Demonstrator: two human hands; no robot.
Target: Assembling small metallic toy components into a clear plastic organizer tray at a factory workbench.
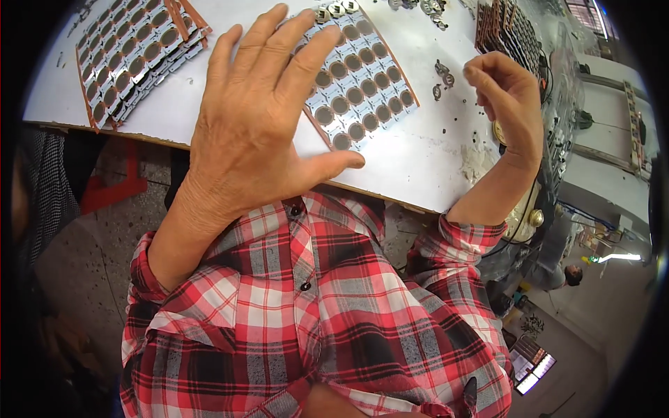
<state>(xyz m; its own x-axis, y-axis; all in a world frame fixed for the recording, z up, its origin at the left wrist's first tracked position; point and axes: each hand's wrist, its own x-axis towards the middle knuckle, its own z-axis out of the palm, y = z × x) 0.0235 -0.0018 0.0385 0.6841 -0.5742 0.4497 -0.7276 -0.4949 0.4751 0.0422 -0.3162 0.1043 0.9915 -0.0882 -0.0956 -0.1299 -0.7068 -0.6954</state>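
My left hand [254, 118] hovers palm down with fingers spread, holding nothing. It covers the left part of a circuit board panel [369, 90] with rows of dark round discs on a pale surface and brown edge strips. At the panel's far end, several shiny round metal pieces [336, 10] sit beyond my fingertips. To the right of the panel, my right hand [512, 97] is raised with thumb and forefinger pinched. Whatever may be between those fingertips is too small to make out. Small metal clips [444, 74] lie on the table beside it.
A stack of similar panels [132, 59] stands at the left of the white table [411, 157]. Another stack [512, 31] is at the far right, near clear plastic wrapping [564, 90]. More loose metal parts [432, 8] lie at the back. Another person [550, 274] is in the background.
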